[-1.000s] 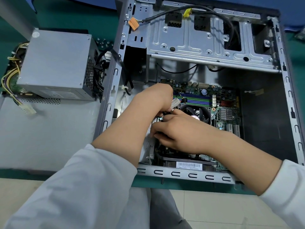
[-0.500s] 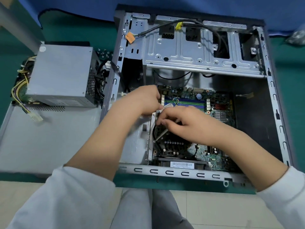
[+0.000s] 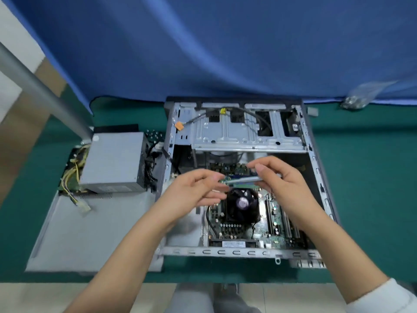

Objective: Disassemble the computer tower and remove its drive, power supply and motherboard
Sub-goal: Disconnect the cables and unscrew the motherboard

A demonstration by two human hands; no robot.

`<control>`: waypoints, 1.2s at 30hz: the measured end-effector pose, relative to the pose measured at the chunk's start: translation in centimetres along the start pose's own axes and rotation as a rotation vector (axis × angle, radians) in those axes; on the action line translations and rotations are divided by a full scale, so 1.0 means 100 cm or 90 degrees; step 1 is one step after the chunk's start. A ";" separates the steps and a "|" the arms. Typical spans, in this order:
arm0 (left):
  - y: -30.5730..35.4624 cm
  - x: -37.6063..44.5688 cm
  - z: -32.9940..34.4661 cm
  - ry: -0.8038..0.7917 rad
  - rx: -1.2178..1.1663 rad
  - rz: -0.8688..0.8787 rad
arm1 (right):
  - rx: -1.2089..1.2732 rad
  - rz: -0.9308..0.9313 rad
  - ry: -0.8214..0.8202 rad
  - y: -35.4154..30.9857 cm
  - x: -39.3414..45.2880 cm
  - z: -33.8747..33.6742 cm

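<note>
Soft, even light is falling from above, leaving the scene moderately bright with only faint shadows. Deeper shade is pooling inside the open computer tower (image 3: 243, 253) at its far right. A small patch of glare is showing on the motherboard (image 3: 261, 208) just right of the fan. Motion blur is smearing both hands and the strip between them, and the whole picture is looking slightly soft. Wide-angle distortion is bending the grey pole (image 3: 42, 96) at the left edge.

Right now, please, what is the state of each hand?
Left hand: pinches the left end of the memory stick.
Right hand: grips the same stick's right end, above the motherboard.
</note>
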State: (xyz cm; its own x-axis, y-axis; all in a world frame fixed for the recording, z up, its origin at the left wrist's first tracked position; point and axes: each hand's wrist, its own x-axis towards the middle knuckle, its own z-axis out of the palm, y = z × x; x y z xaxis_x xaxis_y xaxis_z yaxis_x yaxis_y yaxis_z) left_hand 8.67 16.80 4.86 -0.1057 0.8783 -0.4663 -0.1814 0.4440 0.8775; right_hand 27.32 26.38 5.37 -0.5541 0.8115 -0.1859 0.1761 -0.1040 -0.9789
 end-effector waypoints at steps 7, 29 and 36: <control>0.041 -0.020 -0.013 0.064 -0.143 0.046 | 0.026 -0.035 -0.013 -0.045 0.014 0.020; 0.035 0.000 -0.113 0.217 -0.202 0.013 | 0.159 0.049 -0.134 -0.050 0.107 0.100; 0.043 0.059 -0.182 0.438 0.380 0.054 | -0.611 -0.157 0.040 -0.002 0.179 0.075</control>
State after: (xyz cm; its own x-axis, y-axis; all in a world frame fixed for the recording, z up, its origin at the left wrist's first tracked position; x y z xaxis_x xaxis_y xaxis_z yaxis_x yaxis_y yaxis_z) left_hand -10.51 20.68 3.87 -0.6897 0.6977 -0.1936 0.3693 0.5689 0.7348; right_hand 11.29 36.57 1.56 -0.6250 0.7793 0.0457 0.6608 0.5594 -0.5004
